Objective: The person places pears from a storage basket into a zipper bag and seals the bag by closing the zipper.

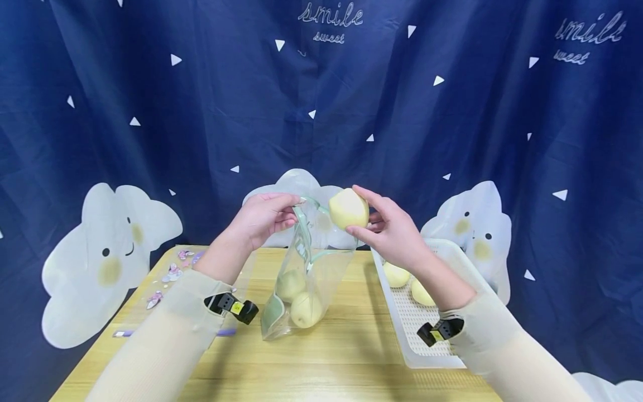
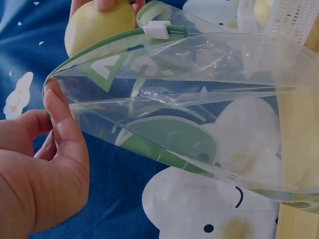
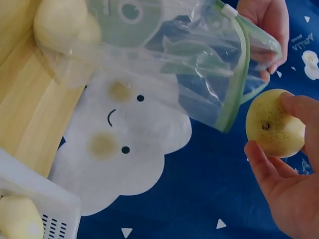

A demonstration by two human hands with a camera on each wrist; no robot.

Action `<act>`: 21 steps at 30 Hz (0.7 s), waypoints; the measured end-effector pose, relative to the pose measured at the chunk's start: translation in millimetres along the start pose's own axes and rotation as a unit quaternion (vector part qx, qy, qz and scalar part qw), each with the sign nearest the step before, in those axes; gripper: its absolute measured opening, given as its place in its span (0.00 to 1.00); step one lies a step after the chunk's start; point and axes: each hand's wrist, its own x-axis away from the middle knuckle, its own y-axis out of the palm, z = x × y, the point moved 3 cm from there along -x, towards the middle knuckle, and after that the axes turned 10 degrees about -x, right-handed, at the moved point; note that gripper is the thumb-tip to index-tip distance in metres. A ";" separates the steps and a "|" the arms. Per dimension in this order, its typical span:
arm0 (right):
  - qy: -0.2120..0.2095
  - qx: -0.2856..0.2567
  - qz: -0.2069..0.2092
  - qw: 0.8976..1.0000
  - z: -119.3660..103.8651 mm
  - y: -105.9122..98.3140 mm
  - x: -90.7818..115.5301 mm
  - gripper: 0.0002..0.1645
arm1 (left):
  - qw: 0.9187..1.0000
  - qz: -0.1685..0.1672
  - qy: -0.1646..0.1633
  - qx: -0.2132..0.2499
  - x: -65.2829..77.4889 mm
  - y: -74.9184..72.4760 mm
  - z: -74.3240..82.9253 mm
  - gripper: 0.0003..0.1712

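A clear zip bag [image 1: 329, 273] with a green rim stands on the table, its mouth gaping upward. My left hand [image 1: 263, 218] pinches one side of that rim between thumb and fingers. Low in the bag lie two pale yellow pears [image 1: 305, 310]. My right hand [image 1: 397, 231] holds another yellow pear [image 1: 348, 209] beside the mouth, outside the bag. In the right wrist view the held pear [image 3: 274, 124] shows its speckled brown end, apart from the green rim. A white slider [image 2: 157, 30] sits on the zip in the left wrist view.
A white perforated plastic basket [image 1: 402, 340] stands at the right with pears [image 1: 396, 274] in it, partly behind my right arm. Under my left forearm lies a clear sheet or bag with pink pictures [image 1: 154, 300] and a purple strip [image 1: 226, 332]. Behind hangs a blue curtain [image 1: 311, 139].
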 end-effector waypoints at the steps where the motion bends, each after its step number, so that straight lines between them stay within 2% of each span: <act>1: -0.003 0.006 -0.007 1.000 -0.1 2.0 0.1 0.49 | 1.000 0.000 0.001 0.000 0.1 0.2 0.2 0.09; 9: -0.046 0.065 -0.040 0.996 -0.7 14.2 0.7 0.45 | 1.000 -0.002 0.001 0.003 0.0 1.8 0.9 0.12; 15: -0.035 0.110 -0.072 0.991 1.9 21.7 1.6 0.42 | 1.000 -0.002 0.004 0.008 0.2 2.3 1.2 0.14; 18: -0.033 0.113 -0.076 0.990 3.8 22.9 2.0 0.36 | 1.000 0.000 0.007 0.011 0.7 3.3 1.8 0.14; 21: -0.043 0.102 -0.061 0.992 4.5 20.7 1.7 0.26 | 1.000 0.002 0.010 0.012 1.3 4.2 2.7 0.15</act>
